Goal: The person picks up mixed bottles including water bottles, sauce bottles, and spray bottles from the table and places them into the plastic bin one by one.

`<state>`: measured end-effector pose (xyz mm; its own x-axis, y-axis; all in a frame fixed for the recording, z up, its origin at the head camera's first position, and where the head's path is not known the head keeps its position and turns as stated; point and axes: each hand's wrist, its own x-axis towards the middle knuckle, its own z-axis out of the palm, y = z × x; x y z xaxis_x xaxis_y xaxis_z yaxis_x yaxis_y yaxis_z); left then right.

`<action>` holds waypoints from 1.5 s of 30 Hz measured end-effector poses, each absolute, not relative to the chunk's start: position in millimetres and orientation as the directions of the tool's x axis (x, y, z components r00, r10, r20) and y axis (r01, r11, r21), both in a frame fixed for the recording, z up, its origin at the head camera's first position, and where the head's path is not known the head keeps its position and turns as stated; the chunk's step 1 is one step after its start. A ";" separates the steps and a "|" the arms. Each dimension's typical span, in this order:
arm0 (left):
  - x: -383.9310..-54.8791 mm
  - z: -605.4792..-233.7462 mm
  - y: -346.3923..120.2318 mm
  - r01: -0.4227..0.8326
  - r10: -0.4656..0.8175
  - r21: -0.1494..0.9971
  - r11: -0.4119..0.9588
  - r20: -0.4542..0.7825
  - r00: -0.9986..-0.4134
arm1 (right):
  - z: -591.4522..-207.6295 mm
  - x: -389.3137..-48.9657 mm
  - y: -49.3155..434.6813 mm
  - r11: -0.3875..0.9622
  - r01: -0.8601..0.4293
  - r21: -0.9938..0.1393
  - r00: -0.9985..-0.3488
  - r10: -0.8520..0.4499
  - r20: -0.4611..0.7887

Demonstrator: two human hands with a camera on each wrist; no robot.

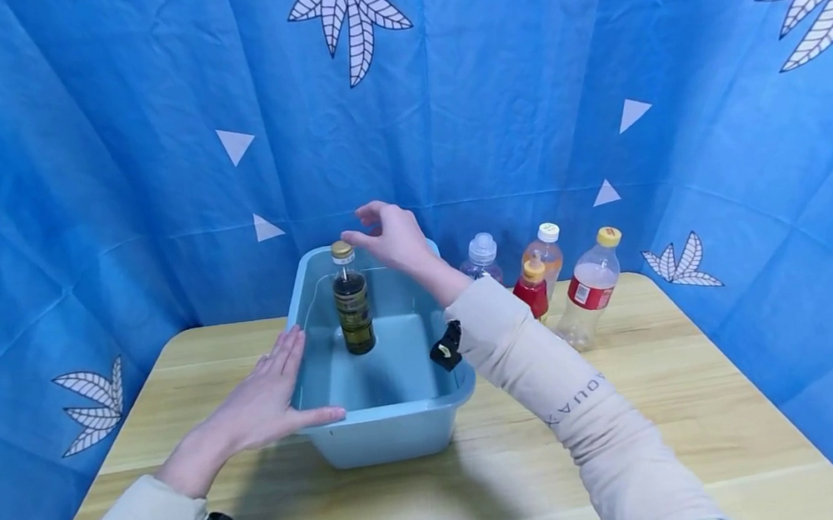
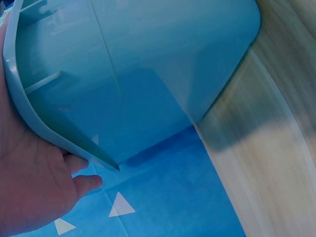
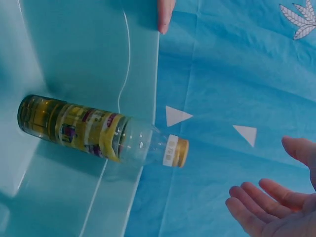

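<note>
A light-blue plastic basin (image 1: 383, 439) stands on the table. Inside, near its left wall, a bottle (image 1: 353, 304) with a gold cap, patterned label and dark liquid stands upright. My left hand (image 1: 260, 399) rests on the basin's near left corner, thumb along the front rim and straight fingers on the left rim. Above and just right of the bottle's cap is my right hand (image 1: 398, 241), fingers loosely bent and holding nothing. In the right wrist view a gap shows between the gold cap (image 3: 183, 152) and the spread fingers (image 3: 249, 207).
Right of the basin stand several bottles: a clear-capped one (image 1: 482, 252), a white-capped one (image 1: 547, 247), a red one (image 1: 531, 292) with an orange-yellow cap, and a clear one (image 1: 591, 289) with a red label. A blue curtain (image 1: 504, 76) hangs behind the wooden table (image 1: 664, 403).
</note>
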<state>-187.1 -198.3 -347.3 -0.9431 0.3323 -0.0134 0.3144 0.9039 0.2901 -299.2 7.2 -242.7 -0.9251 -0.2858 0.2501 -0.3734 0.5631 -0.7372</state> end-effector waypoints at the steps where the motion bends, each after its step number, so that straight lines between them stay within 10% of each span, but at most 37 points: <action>1: -187.1 -347.1 -198.6 0.315 0.333 0.289 0.904 -0.015 -0.943 | -241.9 -298.2 9.1 0.564 -0.374 -0.736 -0.925 -0.286 0.251; 45: -185.1 -346.7 -201.2 0.346 0.357 0.276 0.897 0.012 -0.934 | -286.5 -263.8 113.5 0.443 -0.504 -0.741 -0.862 -0.199 0.467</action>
